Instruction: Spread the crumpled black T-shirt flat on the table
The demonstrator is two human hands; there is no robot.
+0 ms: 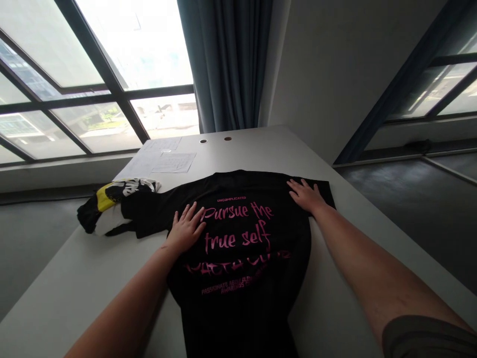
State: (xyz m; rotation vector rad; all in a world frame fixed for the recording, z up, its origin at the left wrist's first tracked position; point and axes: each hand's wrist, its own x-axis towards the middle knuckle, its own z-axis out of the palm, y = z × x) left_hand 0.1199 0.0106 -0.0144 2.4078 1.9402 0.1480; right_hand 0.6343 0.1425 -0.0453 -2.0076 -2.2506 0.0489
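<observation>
A black T-shirt point(242, 293) with pink lettering lies spread on the white table, its collar end away from me and its lower part running out of view at the bottom. My left hand point(184, 229) rests flat on the shirt's left side, beside the first letters, fingers spread. On the right sleeve lies my right hand point(306, 195), palm down with the fingers apart. Neither hand grips the cloth. Some wrinkles cross the lower lines of print. The left sleeve reaches to a bundled garment point(112, 204) in black, yellow and white.
The white table point(335, 298) extends toward a window point(149, 59) and a blue-grey curtain point(227, 64). Sheets of paper point(173, 162) lie at its far left. Two round holes point(227, 138) sit near the back edge. Grey floor shows on both sides.
</observation>
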